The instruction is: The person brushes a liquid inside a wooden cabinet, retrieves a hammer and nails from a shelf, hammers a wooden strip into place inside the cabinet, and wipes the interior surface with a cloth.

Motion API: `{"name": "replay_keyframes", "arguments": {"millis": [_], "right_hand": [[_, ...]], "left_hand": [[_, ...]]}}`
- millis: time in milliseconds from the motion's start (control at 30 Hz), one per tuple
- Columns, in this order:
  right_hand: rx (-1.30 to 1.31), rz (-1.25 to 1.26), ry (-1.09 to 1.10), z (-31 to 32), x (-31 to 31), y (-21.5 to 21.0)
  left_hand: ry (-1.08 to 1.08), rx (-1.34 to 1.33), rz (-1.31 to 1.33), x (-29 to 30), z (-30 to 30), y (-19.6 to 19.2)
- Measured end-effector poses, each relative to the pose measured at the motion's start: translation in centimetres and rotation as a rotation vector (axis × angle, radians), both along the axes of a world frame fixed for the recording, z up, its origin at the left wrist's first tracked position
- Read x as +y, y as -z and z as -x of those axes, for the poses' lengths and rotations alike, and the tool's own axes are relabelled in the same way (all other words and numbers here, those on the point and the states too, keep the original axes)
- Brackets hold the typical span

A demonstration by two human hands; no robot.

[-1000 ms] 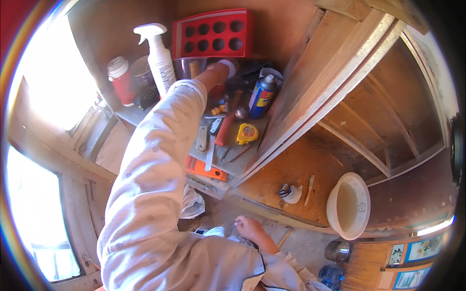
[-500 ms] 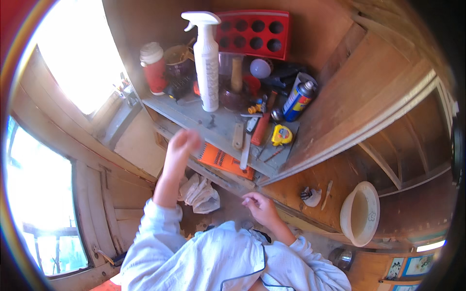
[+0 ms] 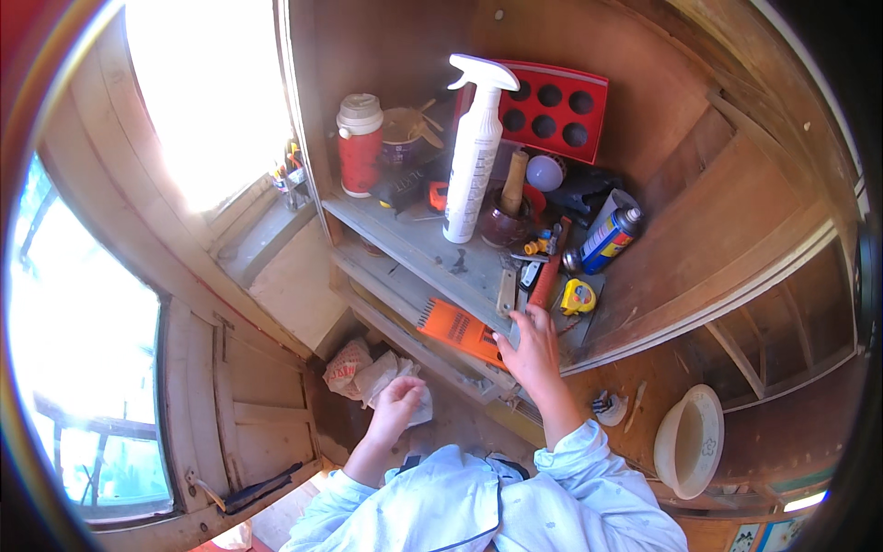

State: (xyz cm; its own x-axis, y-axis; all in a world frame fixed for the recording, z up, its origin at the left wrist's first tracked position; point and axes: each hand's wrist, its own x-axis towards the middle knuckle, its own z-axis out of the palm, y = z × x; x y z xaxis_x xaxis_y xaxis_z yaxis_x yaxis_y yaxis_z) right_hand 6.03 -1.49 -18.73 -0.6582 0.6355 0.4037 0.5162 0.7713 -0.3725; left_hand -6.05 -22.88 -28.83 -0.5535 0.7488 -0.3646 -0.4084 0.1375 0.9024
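Note:
My right hand [image 3: 533,350] is at the front edge of the upper grey shelf, fingers apart, over the near end of a thin flat metal tool that it largely hides. Whether it touches that tool I cannot tell. Close to its fingertips lie a red-handled tool [image 3: 546,281], a flat wooden-handled tool [image 3: 507,293] and a yellow tape measure [image 3: 579,296]. Below them, an orange booklet [image 3: 460,329] rests on the lower shelf, left of this hand. My left hand [image 3: 397,405] is lower, loosely curled with nothing visible in it, in front of a crumpled plastic bag [image 3: 349,366].
The shelf also holds a white spray bottle [image 3: 474,161], a red jug [image 3: 360,152], a red tray with round holes [image 3: 584,115], a brown mortar [image 3: 506,226], a light bulb [image 3: 546,172] and a spray can [image 3: 611,239]. A pale basin [image 3: 679,442] stands at right.
My right hand has risen and moved forward to the shelf edge by the tools. My left hand has dropped from the shelf toward the bag. The view has shifted.

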Motion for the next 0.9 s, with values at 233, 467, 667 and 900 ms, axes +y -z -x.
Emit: {"name": "replay_keyframes", "arguments": {"millis": [233,467,667,900], "right_hand": [[0.025,0.049,0.166,2.0,2.5,0.1],[0.031,0.211,0.381,3.1,5.8,1.0],[0.25,0.316,0.488,2.9,6.9,-2.6],[0.793,1.12,0.361,3.1,8.9,-2.1]], "left_hand": [[0.075,0.107,-0.049,3.2,0.1,-0.3],[0.318,0.249,-0.049,11.3,-4.5,-5.7],[0.317,0.01,-0.097,14.9,-5.0,-3.4],[0.275,-0.144,-0.103,15.5,-4.4,-4.1]]}}
